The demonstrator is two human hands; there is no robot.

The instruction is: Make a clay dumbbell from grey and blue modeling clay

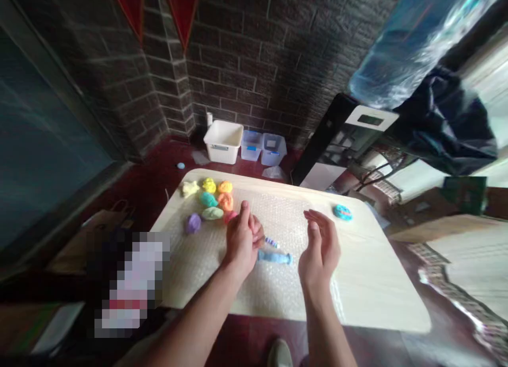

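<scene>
My left hand [243, 237] is over the middle of the table with its fingers curled in and the thumb up; what they hold, if anything, is hidden. My right hand [320, 245] is a short way to the right, fingers extended and slightly bent, with nothing visible in it. Between the hands lies a light blue clay-like roll [274, 257], its left end behind my left hand. Just above it is a small striped piece [272, 242]. A red lump [229, 216] is partly covered by my left hand. Bubble wrap [278, 213] lies under these things.
Several coloured lumps, among them a purple one [193, 223] and a teal one [208, 199], sit at the table's left. A blue disc-shaped piece [342, 212] lies at the right. Behind the table [377, 271] stand a white bin [224, 150] and two clear boxes, plus a water dispenser [337, 139].
</scene>
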